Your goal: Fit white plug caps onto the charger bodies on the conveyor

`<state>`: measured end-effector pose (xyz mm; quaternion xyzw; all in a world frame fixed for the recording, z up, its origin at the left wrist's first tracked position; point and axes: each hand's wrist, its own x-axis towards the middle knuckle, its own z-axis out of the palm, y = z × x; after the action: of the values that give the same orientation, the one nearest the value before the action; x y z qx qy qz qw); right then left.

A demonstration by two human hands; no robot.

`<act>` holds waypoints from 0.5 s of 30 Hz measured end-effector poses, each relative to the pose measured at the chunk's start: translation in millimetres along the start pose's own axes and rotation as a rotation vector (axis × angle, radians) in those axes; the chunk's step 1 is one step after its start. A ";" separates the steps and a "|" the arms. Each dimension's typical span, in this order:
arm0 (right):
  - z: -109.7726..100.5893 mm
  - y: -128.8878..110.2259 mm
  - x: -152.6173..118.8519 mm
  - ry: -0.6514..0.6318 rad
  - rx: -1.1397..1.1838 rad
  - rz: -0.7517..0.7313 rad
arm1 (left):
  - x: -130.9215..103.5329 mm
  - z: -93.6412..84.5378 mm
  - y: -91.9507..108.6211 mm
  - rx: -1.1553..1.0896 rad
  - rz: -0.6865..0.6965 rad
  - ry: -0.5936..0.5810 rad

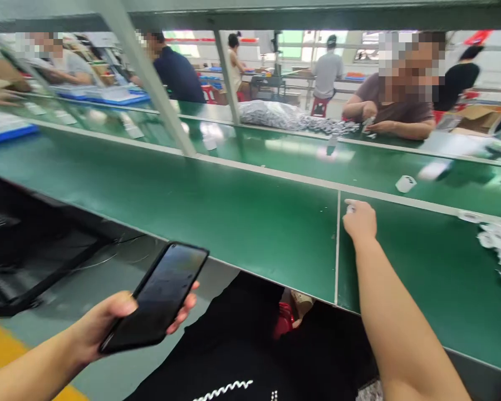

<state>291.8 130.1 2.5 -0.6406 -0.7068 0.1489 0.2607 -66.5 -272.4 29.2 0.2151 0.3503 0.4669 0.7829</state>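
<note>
My left hand (112,317) is wrapped round a black smartphone (162,295), held tilted in front of the bench edge with its dark screen facing up. My right arm reaches over the green bench (234,206). At its end my right hand (361,220) is closed, the index finger pointing left, close to the thin white dividing strip (338,250). A small white piece (350,209) shows at its fingers; its exact kind is too small to make out. Right of that hand, several white parts (499,245) lie in a heap on the bench.
Beyond a pale rail (275,174) runs a green conveyor belt (292,153) carrying spaced white parts, one white piece (406,184) nearest. Slanted metal posts (150,78) rise from the rail. Across the belt, a person (401,94) handles small parts beside a bagged pile (271,114). A blue-edged tray (12,131) sits left.
</note>
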 end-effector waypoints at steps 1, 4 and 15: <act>0.5 1.1 1.8 0.004 0.000 -0.003 | 3.8 0.2 -0.9 -0.089 0.031 -0.075; 2.1 5.0 5.3 0.001 0.008 -0.005 | 21.3 5.6 -0.5 -0.140 0.140 -0.110; 3.7 14.2 7.2 0.004 -0.005 0.003 | 40.8 30.2 7.5 -0.186 0.298 -0.070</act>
<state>301.1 139.6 -7.0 -0.6425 -0.7058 0.1461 0.2603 -35.1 -233.2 40.0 0.2072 0.2425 0.6005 0.7332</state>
